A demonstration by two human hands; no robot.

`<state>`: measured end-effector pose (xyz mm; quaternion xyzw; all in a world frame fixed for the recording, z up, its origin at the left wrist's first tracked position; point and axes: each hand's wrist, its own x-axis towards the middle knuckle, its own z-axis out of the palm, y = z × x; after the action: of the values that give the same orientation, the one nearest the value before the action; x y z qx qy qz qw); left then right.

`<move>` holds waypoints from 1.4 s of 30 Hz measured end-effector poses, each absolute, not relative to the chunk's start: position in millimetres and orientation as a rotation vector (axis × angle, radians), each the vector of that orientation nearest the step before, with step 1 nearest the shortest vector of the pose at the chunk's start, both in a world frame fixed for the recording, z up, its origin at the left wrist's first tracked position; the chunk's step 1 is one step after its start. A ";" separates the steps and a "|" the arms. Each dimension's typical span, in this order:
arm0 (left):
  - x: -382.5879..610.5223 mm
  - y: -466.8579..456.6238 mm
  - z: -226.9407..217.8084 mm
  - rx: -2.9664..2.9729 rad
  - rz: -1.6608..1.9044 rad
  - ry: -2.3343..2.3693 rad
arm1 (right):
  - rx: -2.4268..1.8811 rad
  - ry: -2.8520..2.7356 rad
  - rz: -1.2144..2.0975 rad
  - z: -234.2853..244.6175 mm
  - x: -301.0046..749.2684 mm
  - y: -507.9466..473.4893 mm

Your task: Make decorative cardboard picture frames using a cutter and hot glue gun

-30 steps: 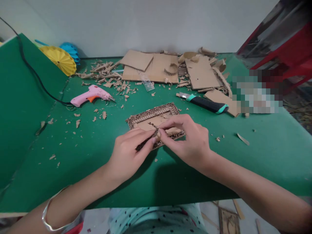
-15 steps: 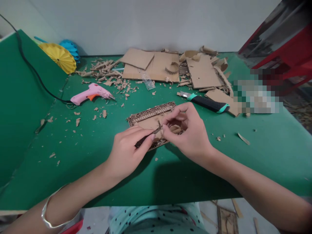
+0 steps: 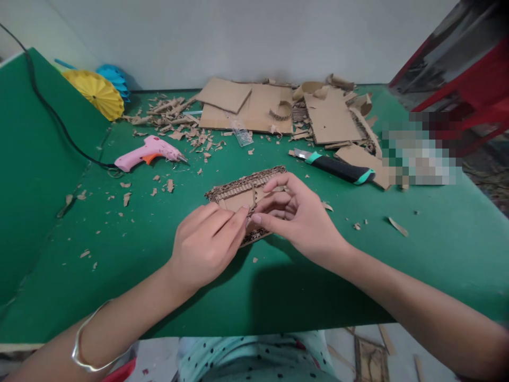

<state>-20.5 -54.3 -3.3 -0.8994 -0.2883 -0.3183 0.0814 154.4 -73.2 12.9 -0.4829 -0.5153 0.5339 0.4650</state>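
Note:
A thin strip of corrugated cardboard is pinched between the thumb and fingers of my left hand, its far end pointing up and away. From the other side, the thumb and a fingertip of my right hand meet at the strip's near end, while its index finger arches above. Beneath both hands lies a small rectangular cardboard piece with raised corrugated edging along its far and near sides. My fingers hide its middle and right part.
Left of centre lies a pink glue gun with a black cord. A black-and-teal utility knife rests at the right, blade showing. Cardboard sheets and scraps are piled along the wall. Yellow and blue paper fans stand at the back left.
My left hand has rolled over, and the strip has swung to point away from me. My right hand has shifted slightly left and down, its index finger lifting off the strip.

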 end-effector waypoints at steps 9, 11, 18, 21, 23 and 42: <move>-19.4 -54.7 4.7 -2.537 -0.799 -0.740 | -1.195 -1.090 1.396 12.1 152.9 -72.3; -19.6 -55.3 6.5 -2.525 -0.768 -0.722 | -1.192 -1.078 1.402 11.8 152.9 -72.0; -20.4 -55.5 6.6 -2.501 -0.739 -0.721 | -1.166 -1.077 1.410 9.6 153.5 -70.9; -20.0 -55.3 6.6 -2.497 -0.722 -0.712 | -1.170 -1.072 1.406 9.8 152.8 -71.0; -19.7 -55.8 7.4 -2.486 -0.714 -0.697 | -1.179 -1.066 1.407 10.4 151.8 -71.4; -12.2 -55.3 16.1 -3.171 -1.541 -2.123 | -1.030 -1.035 1.253 12.0 148.4 -76.9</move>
<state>-12.2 -55.3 16.1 -0.6809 -0.4559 -0.3310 -0.4680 148.4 -76.9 12.0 -0.4393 -0.4414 0.5343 0.5716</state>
